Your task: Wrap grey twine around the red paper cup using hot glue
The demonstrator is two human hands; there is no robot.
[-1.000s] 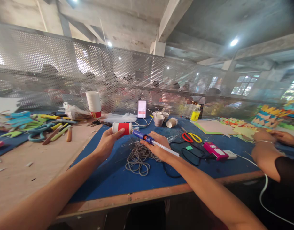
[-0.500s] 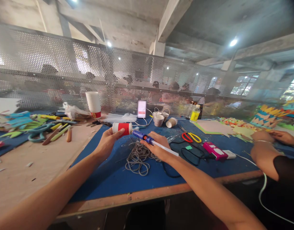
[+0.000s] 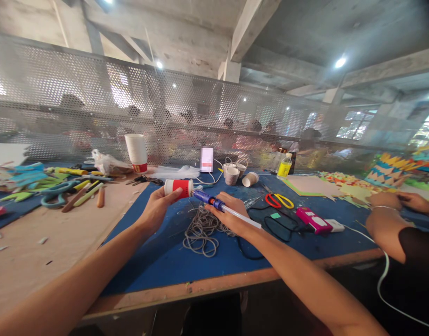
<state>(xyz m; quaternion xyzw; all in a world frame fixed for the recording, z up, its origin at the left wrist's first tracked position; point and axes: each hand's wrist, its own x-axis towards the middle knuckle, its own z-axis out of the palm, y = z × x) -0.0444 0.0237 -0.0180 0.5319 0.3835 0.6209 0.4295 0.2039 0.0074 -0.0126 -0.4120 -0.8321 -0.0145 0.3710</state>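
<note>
My left hand [image 3: 159,205] is closed around a red and white paper cup [image 3: 178,187], which lies on its side in the air above the blue mat. In my right hand [image 3: 233,210] is a blue glue gun [image 3: 206,199], its nozzle pointing left at the cup's end. Whether the tip touches the cup I cannot tell. A clear glue stick [image 3: 242,218] sticks out of the gun's back. Below both hands lies a loose heap of grey cord [image 3: 202,231]; my right hand hides part of it.
Behind stand cord-wrapped cups [image 3: 231,173], a stack of paper cups [image 3: 135,149] and a yellow-labelled bottle [image 3: 285,166]. To the right lie scissors [image 3: 279,201] and a pink power strip [image 3: 313,220]. A co-worker's arm [image 3: 385,224] reaches in at right. Tools [image 3: 100,196] lie left.
Almost nothing differs. Both hands hold the cup and the glue gun in nearly the same place, with only a very slight shift.
</note>
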